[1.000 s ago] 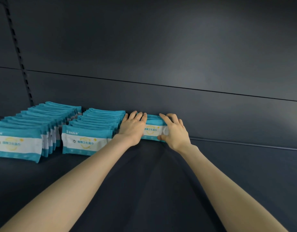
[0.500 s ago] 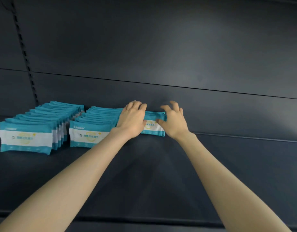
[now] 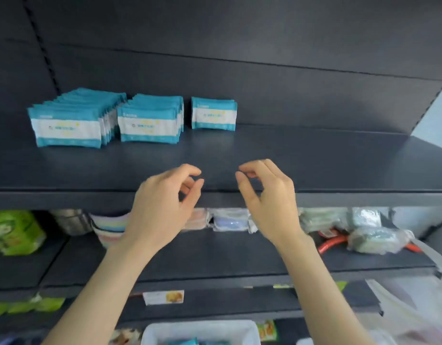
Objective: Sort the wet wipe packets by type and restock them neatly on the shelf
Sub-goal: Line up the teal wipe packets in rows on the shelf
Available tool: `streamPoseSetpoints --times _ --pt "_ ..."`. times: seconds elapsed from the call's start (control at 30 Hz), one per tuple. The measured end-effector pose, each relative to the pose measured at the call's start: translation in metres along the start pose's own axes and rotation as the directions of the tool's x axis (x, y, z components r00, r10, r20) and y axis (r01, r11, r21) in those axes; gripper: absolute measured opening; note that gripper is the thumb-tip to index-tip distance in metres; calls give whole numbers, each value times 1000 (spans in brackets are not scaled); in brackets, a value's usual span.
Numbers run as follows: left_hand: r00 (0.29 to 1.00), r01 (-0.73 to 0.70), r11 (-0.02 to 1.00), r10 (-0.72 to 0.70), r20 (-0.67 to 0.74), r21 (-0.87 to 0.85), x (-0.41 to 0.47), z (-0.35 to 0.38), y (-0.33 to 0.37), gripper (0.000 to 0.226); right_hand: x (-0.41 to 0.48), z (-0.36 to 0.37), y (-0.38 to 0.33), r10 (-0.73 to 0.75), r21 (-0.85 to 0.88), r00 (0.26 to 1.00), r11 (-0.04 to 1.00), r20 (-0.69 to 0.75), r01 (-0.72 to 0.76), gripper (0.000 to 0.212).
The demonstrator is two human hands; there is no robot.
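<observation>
Head view. Left hand [image 3: 162, 207] and right hand [image 3: 267, 202] hover at the front lip of the shelf [image 3: 327, 165]. The fingers [image 3: 190, 170] of both are loosely curled and released, with nothing in them. All packets sit beyond the fingers, toward the back panel and well apart from them. The left row [image 3: 65, 128] is farthest to the left of the fingers, the middle row [image 3: 149, 125] is just beside it, and the short stack [image 3: 213, 114] is almost straight ahead of the left fingers. The packets stand on edge, faces forward. Each has teal bands at top and bottom and a white centre band with a yellow mark; the print is too blurred to read. Judged soft film pouches: light, squashy, slick-skinned, sealed ends stiffer than the belly. Best taken across the short ends, thumb opposite fingers. A batch is better squeezed face-to-face between both hands, or it may fan out. Rows on edge look prone to toppling if nudged. The white bin [image 3: 202, 326] lies below the fingers, with something teal inside, possibly more stock.
</observation>
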State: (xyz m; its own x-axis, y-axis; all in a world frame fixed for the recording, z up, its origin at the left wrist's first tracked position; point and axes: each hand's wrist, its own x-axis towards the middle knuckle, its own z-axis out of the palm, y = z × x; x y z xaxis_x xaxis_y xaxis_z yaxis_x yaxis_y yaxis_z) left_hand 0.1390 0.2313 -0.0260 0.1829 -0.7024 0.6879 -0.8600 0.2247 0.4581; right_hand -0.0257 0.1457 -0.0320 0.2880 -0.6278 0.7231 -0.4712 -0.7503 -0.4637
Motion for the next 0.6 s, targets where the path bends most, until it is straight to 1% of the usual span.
streamPoseSetpoints --times 0.07,0.13,0.2,0.23,0.27,0.37,0.43,0.53,0.6 --pt "996 75 997 -74 52 -21 -47 10 -2 27 -51 1 3 54 29 996 998 70 -57 25" --pt "977 175 984 -171 129 -21 -96 27 -6 25 -104 9 14 138 36 979 989 152 -145 24" --pt "941 274 962 -270 204 10 -146 49 -12 26 -155 20 28 218 24 941 972 258 -232 26" --pt "912 336 941 -333 241 32 -170 60 -15 24 -180 26 37 259 15 914 961 311 -277 28" --pt "875 396 916 -397 277 60 -194 72 -19 23 -205 33 45 300 5 884 946 360 -323 28" --pt "758 529 838 -539 367 136 -262 107 -31 19 -271 53 69 389 -55 792 909 471 -414 16" --pt "653 625 760 -634 415 177 -303 128 -42 14 -310 68 83 458 -105 712 870 533 -481 12" --pt "525 725 657 -722 451 207 -358 162 -66 16 -363 96 108 564 -164 567 781 600 -603 15" --pt "436 791 573 -774 459 216 -390 187 -87 17 -397 119 128 613 -205 492 730 619 -652 17"
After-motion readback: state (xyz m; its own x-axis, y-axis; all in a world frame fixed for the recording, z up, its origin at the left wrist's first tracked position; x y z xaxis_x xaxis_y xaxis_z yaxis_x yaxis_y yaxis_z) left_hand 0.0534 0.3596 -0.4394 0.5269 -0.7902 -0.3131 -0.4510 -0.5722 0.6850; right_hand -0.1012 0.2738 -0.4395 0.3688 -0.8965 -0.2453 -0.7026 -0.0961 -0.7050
